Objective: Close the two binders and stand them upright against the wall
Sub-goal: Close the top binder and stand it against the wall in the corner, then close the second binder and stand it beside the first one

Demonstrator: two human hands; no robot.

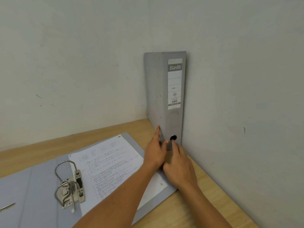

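Closed grey binder (166, 99) stands upright in the room corner, spine w/ white Bantex label (174, 83) facing cam, right cover flush against right wall (246, 79), back edge at rear wall (65, 63). Bottom sits on wood desk (189, 209). No gap visible on its right side; left side is free, bare desk strip runs along rear wall to the left.

2nd binder (32, 191) lies open flat on desk, left of and in front of the standing one, its far right corner near the upright binder's base. Ring mech (69, 185) is open, arches up, approx mid-binder. Printed sheet (113, 168) lies on the right cover, holes at its near right edge. Open binder's near right corner is close to the desk strip along the right wall; that strip is narrow and bare. Left cover runs out of frame.

Left hand (155, 151): forearm crosses over the open binder's sheet, fingers extended flat against the standing binder's left cover low down, thumb on the spine near the bottom. Open-palm press, not wrapped round anything.

Right hand (180, 167): palm down, index tip at the spine's finger hole (173, 137), other fingers loosely curled. Touching only, no clasp seen. Hands overlap, right partly over left at the binder base.
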